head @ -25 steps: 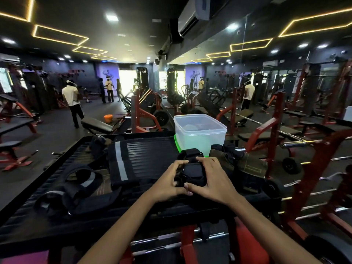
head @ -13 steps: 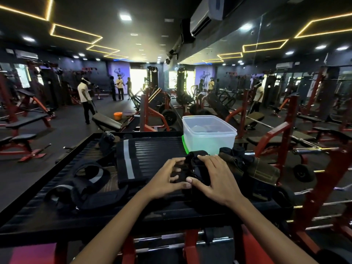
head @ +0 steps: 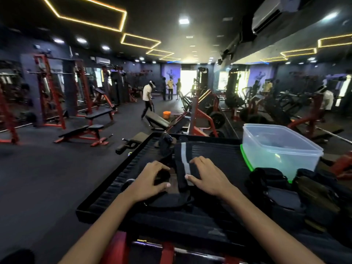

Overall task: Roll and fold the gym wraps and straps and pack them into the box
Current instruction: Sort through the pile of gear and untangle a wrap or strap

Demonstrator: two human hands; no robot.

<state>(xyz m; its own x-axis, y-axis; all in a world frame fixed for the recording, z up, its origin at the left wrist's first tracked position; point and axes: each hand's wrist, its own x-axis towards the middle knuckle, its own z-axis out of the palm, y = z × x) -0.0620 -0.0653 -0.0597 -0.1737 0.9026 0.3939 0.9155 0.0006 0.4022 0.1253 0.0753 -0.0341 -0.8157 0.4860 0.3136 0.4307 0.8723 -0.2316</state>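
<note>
While both hands work at the near-left part of the black ribbed table [head: 213, 149], counts run as follows.

Hands: two. Left hand [head: 150, 181] lies on a dark strap [head: 162, 177], fingers curled down over it, thumb underneath the edge, gripping. Right hand [head: 206, 175] rests on the wide black wrap [head: 202, 151], fingers bent, thumb tip pressing beside the grey stripe [head: 185, 161].

Wraps and straps: one wide black wrap with a single grey stripe, lying flat at the table's middle; one dark strap under the left hand, touching the wrap's left edge; one dark looped piece [head: 167, 201] below the hands near the front rim; one small dark bundle [head: 165, 142] at the far-left corner; one rolled black bundle [head: 266, 178] and one olive bundle [head: 314, 189] at the right. Exact number in the right heap: cannot tell, too dark.

Box: one clear plastic box [head: 280, 149], open, on the far-right of the table, standing on a green lid [head: 245, 159]. Contents cannot be made out. All wraps lie outside it on the table.

In the way: rolled black bundle sits between the right hand and the box.

Surroundings: red-framed benches [head: 83, 133] left, one orange bucket [head: 166, 114] on the floor, several people [head: 147, 100] standing far back.
</note>
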